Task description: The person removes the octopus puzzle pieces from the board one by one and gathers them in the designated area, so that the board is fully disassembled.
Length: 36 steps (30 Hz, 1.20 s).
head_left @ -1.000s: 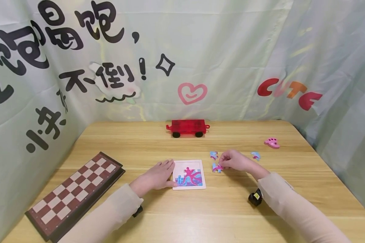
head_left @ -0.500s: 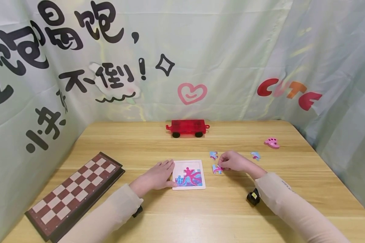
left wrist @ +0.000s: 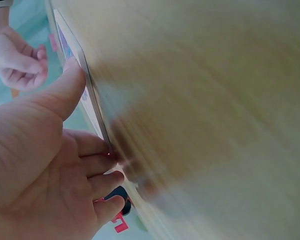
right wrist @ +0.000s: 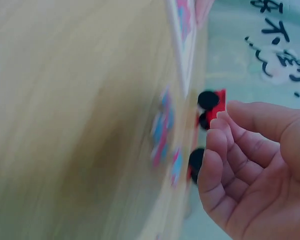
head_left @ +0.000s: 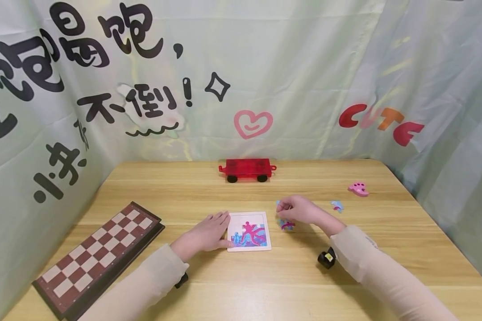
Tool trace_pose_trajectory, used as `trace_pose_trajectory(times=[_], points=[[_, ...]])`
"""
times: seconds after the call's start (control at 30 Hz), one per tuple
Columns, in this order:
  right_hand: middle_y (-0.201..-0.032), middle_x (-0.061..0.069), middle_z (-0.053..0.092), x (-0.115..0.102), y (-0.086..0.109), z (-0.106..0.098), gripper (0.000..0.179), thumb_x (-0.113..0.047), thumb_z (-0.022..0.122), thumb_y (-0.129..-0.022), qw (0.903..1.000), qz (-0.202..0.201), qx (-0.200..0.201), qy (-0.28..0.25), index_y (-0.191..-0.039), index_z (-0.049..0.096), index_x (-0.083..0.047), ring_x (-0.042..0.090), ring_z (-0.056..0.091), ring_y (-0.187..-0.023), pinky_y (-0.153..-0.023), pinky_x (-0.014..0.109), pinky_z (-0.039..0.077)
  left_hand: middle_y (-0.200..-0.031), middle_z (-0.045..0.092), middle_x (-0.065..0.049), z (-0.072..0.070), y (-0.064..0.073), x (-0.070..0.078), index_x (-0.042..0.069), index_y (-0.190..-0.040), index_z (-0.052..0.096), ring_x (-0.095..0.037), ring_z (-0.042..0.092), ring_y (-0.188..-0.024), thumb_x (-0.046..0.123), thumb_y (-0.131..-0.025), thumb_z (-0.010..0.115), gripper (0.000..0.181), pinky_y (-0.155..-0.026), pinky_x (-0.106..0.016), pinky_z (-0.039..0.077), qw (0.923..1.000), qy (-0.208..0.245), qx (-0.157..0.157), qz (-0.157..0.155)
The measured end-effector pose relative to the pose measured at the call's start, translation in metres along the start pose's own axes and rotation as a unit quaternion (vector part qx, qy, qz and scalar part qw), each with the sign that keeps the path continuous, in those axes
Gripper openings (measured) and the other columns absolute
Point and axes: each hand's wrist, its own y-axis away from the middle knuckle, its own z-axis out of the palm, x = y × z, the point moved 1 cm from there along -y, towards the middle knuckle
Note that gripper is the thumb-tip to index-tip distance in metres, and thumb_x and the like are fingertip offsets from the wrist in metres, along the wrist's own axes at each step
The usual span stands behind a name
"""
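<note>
In the head view a white puzzle tray point(head_left: 248, 249) holds joined pieces with a pink and blue picture along its bottom and right. My left hand point(head_left: 209, 232) rests at its left side, thumb on the rim and fingers stretched along the edge. Above the table to the right, my right hand point(head_left: 299, 209) has bent fingers, thumb and index tips close together with nothing visible between them. Below it lies a loose puzzle piece point(head_left: 286, 224). Another puzzle piece point(right wrist: 176, 167) lies beyond, mostly hidden by the fingers in the head view.
A further puzzle piece point(head_left: 337, 206) lies right of my right hand, with a pink toy piece point(head_left: 359, 189) behind it. A red toy wagon point(head_left: 247, 168) stands at the back. A checkered board point(head_left: 98, 254) occupies the left side. Printed curtains surround the table.
My right hand has let go of the nearer puzzle piece and moved up and left, over the farther piece. The nearer piece has shifted slightly. My left hand stays put.
</note>
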Motion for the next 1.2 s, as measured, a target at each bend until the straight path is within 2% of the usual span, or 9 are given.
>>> trace_pose_trajectory(times=[0.2, 0.37, 0.6, 0.97, 1.2], points=[[-0.076, -0.001, 0.058, -0.019, -0.010, 0.017, 0.009, -0.008, 0.063, -0.086, 0.9990, -0.041, -0.016, 0.005, -0.092, 0.064, -0.001, 0.013, 0.049, -0.061, -0.055, 0.027, 0.045, -0.148, 0.022, -0.019, 0.001, 0.000, -0.002, -0.006, -0.141, 0.029, -0.031, 0.019, -0.135, 0.049, -0.088, 0.054, 0.080, -0.108, -0.044, 0.017, 1.0000, 0.002, 0.004, -0.001], [-0.072, -0.002, 0.056, -0.029, -0.017, 0.036, 0.008, -0.004, 0.063, -0.085, 0.9972, -0.058, -0.047, -0.003, -0.093, 0.063, -0.002, 0.011, 0.047, -0.060, -0.052, 0.023, 0.042, -0.148, 0.022, -0.019, 0.002, -0.001, -0.002, -0.006, -0.141, 0.029, -0.031, 0.020, -0.135, 0.049, -0.088, 0.053, 0.080, -0.108, -0.044, 0.018, 1.0000, 0.001, 0.004, 0.000], [-0.070, -0.002, 0.055, -0.036, -0.025, 0.052, 0.015, 0.000, 0.063, -0.082, 0.9952, -0.075, -0.062, 0.001, -0.097, 0.063, -0.001, 0.010, 0.049, -0.063, -0.056, 0.022, 0.042, -0.148, 0.023, -0.018, 0.003, -0.001, -0.003, -0.006, -0.140, 0.029, -0.031, 0.021, -0.135, 0.050, -0.088, 0.053, 0.081, -0.108, -0.044, 0.019, 1.0000, -0.003, 0.005, -0.002], [-0.067, -0.002, 0.050, -0.040, -0.028, 0.059, 0.021, -0.002, 0.066, -0.082, 0.9964, -0.048, -0.063, 0.030, -0.103, 0.062, -0.001, 0.010, 0.044, -0.060, -0.056, 0.022, 0.039, -0.147, 0.023, -0.019, 0.002, -0.001, -0.002, -0.006, -0.140, 0.029, -0.031, 0.021, -0.135, 0.050, -0.088, 0.053, 0.080, -0.108, -0.044, 0.018, 1.0000, -0.006, 0.005, -0.004], [-0.066, -0.002, 0.049, -0.038, -0.030, 0.062, 0.017, -0.002, 0.065, -0.083, 0.9972, -0.035, -0.059, 0.029, -0.100, 0.063, -0.002, 0.009, 0.043, -0.058, -0.054, 0.022, 0.038, -0.147, 0.022, -0.019, 0.001, 0.000, 0.000, -0.006, -0.140, 0.029, -0.031, 0.020, -0.135, 0.050, -0.088, 0.052, 0.080, -0.108, -0.044, 0.019, 1.0000, -0.009, 0.003, -0.002]])
